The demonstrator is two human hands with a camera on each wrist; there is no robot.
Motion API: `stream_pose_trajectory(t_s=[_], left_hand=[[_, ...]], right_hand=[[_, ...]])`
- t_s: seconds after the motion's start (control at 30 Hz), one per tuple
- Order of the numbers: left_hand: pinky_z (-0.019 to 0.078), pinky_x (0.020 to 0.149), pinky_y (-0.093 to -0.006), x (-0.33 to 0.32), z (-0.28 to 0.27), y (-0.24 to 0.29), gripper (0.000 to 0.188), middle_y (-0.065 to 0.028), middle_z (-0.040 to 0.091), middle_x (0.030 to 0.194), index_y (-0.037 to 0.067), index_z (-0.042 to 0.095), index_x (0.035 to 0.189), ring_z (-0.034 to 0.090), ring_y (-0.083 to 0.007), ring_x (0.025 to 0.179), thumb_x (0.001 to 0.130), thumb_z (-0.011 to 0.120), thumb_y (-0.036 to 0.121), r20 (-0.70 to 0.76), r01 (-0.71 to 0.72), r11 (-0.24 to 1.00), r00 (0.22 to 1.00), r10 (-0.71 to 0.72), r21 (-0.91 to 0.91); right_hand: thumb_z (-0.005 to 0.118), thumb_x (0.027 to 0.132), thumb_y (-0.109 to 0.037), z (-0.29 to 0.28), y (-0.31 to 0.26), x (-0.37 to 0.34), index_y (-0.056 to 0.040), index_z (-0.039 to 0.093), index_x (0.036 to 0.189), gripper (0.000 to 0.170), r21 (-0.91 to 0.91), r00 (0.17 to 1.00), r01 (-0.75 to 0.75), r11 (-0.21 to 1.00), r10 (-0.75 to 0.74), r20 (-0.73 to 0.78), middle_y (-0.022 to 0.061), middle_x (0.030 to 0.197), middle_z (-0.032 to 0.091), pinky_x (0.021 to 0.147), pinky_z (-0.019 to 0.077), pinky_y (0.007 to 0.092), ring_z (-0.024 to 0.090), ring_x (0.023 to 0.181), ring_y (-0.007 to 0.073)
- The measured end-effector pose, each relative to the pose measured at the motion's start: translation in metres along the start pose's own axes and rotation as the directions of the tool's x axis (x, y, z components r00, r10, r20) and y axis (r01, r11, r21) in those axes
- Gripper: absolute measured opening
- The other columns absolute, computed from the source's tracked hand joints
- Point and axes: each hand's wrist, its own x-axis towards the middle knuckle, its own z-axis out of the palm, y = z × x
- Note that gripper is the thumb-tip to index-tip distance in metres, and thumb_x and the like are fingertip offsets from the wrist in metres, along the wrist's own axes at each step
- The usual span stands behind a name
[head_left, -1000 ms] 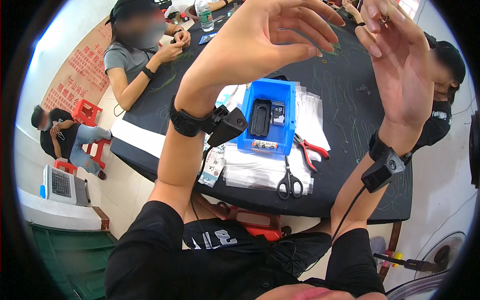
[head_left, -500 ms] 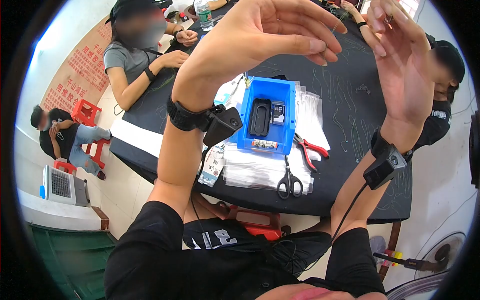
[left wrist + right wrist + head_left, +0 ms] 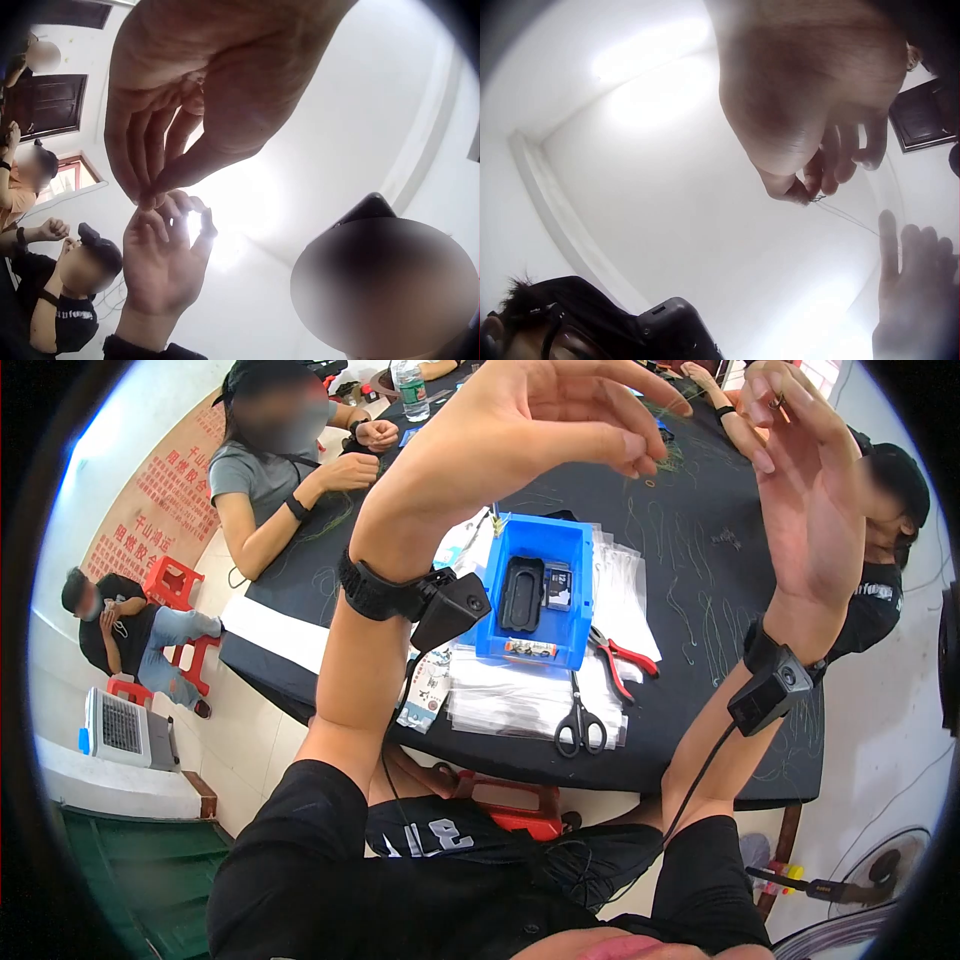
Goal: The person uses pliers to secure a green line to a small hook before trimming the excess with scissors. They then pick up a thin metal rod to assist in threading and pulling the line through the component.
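Both hands are raised above the table in the head view. The left hand (image 3: pixel 530 435) reaches in from the left, its thumb tip meeting its fingertips in a pinch. A thin looped thread (image 3: pixel 847 216) runs in the right wrist view from the right hand (image 3: pixel 810 97) toward the left hand (image 3: pixel 915 292). Thumb and fingertips of the right hand pinch its near end, where a small dark twist shows. In the left wrist view, the left hand (image 3: pixel 202 97) overlaps the right hand (image 3: pixel 165 262) behind it. The thread's far end is hidden by the left fingers.
Below the hands, a blue bin (image 3: pixel 540 635) holds a black case (image 3: pixel 522 592). Red-handled pliers (image 3: pixel 625 668) and black scissors (image 3: pixel 580 725) lie beside it on clear plastic bags (image 3: pixel 500 705). Green threads (image 3: pixel 700 625) lie on the black table. People sit around it.
The left thumb has come in against the fingertips, where they were apart a second ago. The right fingers have shifted slightly. The person at the left has moved their hands.
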Motion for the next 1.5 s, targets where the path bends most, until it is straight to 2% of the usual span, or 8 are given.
stream_pose_trajectory(t_s=[0.07, 0.13, 0.37, 0.43, 0.63, 1.23, 1.43, 1.5], left_hand=[[0.0569, 0.088, -0.0308, 0.000, -0.003, 0.003, 0.036, -0.0109, 0.071, 0.099, -0.006, 0.060, 0.130, 0.069, -0.0167, 0.093, 0.096, 0.065, 0.004, -0.099, 0.034, 0.996, 0.995, -0.025, 0.086], [0.0562, 0.087, -0.0298, -0.003, -0.007, 0.008, 0.034, -0.0098, 0.070, 0.098, -0.005, 0.060, 0.129, 0.068, -0.0161, 0.092, 0.096, 0.063, 0.003, -0.179, 0.023, 0.992, 0.984, -0.002, 0.121], [0.0537, 0.084, -0.0262, -0.009, -0.021, 0.018, 0.024, -0.0061, 0.069, 0.094, -0.004, 0.066, 0.116, 0.067, -0.0148, 0.090, 0.094, 0.058, -0.004, -0.529, 0.013, 0.989, 0.846, 0.067, 0.147], [0.0527, 0.088, -0.0264, -0.008, -0.022, 0.020, 0.020, -0.0073, 0.069, 0.098, -0.004, 0.066, 0.113, 0.067, -0.0152, 0.091, 0.094, 0.058, -0.002, -0.620, -0.017, 0.983, 0.774, 0.128, 0.183], [0.0536, 0.090, -0.0318, -0.012, -0.022, 0.024, 0.017, -0.0093, 0.064, 0.097, -0.002, 0.062, 0.108, 0.063, -0.0192, 0.096, 0.092, 0.056, -0.004, -0.578, -0.337, 0.906, 0.805, 0.136, -0.256], [0.0549, 0.065, -0.0236, -0.016, -0.031, 0.027, 0.018, -0.0168, 0.058, 0.095, -0.007, 0.055, 0.100, 0.060, -0.0208, 0.095, 0.085, 0.051, -0.014, -0.466, -0.367, 0.643, 0.885, 0.018, -0.672], [0.0599, 0.077, -0.0245, -0.018, -0.009, 0.041, 0.020, -0.0215, 0.056, 0.107, -0.010, 0.057, 0.107, 0.060, -0.0228, 0.102, 0.088, 0.052, -0.012, -0.367, -0.357, 0.350, 0.929, 0.041, -0.866], [0.0586, 0.085, -0.0262, -0.016, -0.002, 0.044, 0.022, -0.0219, 0.056, 0.110, -0.010, 0.057, 0.110, 0.060, -0.0243, 0.107, 0.088, 0.052, -0.011, -0.443, -0.435, 0.398, 0.893, 0.079, -0.808]], right_hand=[[0.059, 0.096, -0.015, -0.017, 0.004, 0.002, -0.0043, 0.055, 0.088, 0.014, -0.026, 1.000, -0.004, 1.000, 0.004, 0.001, 0.0026, 0.091, 0.051, 0.059, 0.0386, 0.0208, 0.047, 0.073, 0.0057], [0.058, 0.101, -0.026, -0.044, 0.014, 0.005, 0.0009, 0.065, 0.115, 0.031, -0.206, 0.996, -0.084, 0.975, 0.084, -0.004, 0.0053, 0.102, 0.060, 0.077, 0.0391, 0.0237, 0.052, 0.088, 0.0106], [0.060, 0.100, -0.020, -0.044, 0.027, 0.007, 0.0011, 0.068, 0.115, 0.027, -0.324, 0.997, -0.069, 0.944, 0.077, 0.012, 0.0015, 0.101, 0.062, 0.076, 0.0403, 0.0225, 0.052, 0.086, 0.0074], [0.065, 0.096, -0.021, -0.031, 0.027, 0.006, -0.0034, 0.070, 0.098, 0.019, -0.345, 0.998, -0.059, 0.937, 0.049, -0.036, -0.0054, 0.087, 0.060, 0.067, 0.0363, 0.0205, 0.047, 0.076, 0.0020], [0.065, 0.096, -0.020, -0.032, 0.034, 0.007, -0.0038, 0.068, 0.099, 0.017, -0.525, 0.990, -0.072, 0.848, 0.123, 0.063, -0.0056, 0.086, 0.058, 0.071, 0.0359, 0.0190, 0.046, 0.078, 0.0017], [0.069, 0.093, -0.017, -0.028, 0.055, 0.003, -0.0018, 0.065, 0.100, 0.017, -0.606, 0.961, -0.015, 0.795, 0.180, 0.211, -0.0010, 0.098, 0.058, 0.057, 0.0383, 0.0193, 0.050, 0.076, 0.0029], [0.068, 0.091, -0.015, -0.020, 0.063, 0.003, -0.0006, 0.065, 0.098, 0.017, -0.666, 0.971, 0.062, 0.743, 0.111, 0.213, 0.0031, 0.101, 0.061, 0.063, 0.0428, 0.0225, 0.056, 0.082, 0.0089], [0.068, 0.090, -0.015, -0.018, 0.065, 0.005, -0.0005, 0.065, 0.097, 0.016, -0.673, 0.971, 0.119, 0.730, 0.055, 0.232, 0.0041, 0.100, 0.061, 0.066, 0.0443, 0.0241, 0.057, 0.085, 0.0113]])
